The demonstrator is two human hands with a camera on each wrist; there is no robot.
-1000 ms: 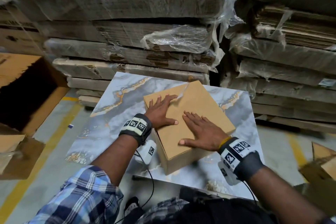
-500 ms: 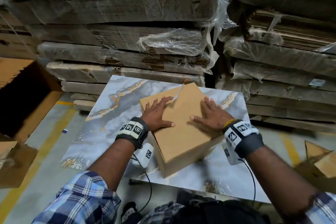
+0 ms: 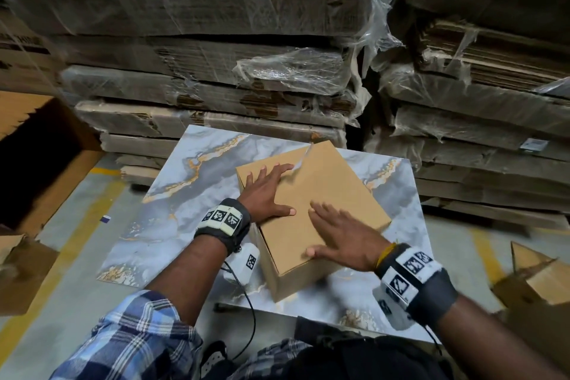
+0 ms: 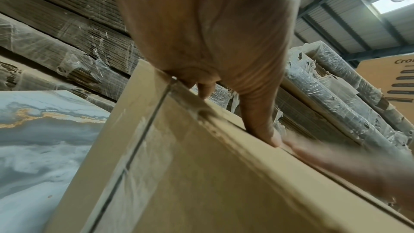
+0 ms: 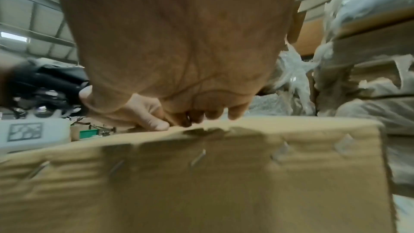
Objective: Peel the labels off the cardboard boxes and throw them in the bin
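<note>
A plain brown cardboard box (image 3: 333,191) lies on the marble-patterned table (image 3: 185,213). A strip of clear tape (image 3: 303,155) lifts off the box's far edge. My left hand (image 3: 266,193) lies flat on the box's left top, fingers spread and straight. My right hand (image 3: 342,236) lies flat on the near right of the top, fingers straight. In the left wrist view my left hand (image 4: 235,95) presses on the box (image 4: 201,174) along its edge. The right wrist view has my right hand (image 5: 179,112) above the stapled side of the box (image 5: 201,174). No label shows on the box.
Plastic-wrapped stacks of flattened cardboard (image 3: 216,86) rise right behind the table, and more (image 3: 478,102) on the right. A large open carton (image 3: 37,157) stands on the floor at left. Another open box (image 3: 536,284) sits at lower right. Yellow lines mark the grey floor.
My right hand slid from the box's far right top back toward me to the near right part. The left hand stayed pressed on the box's left side.
</note>
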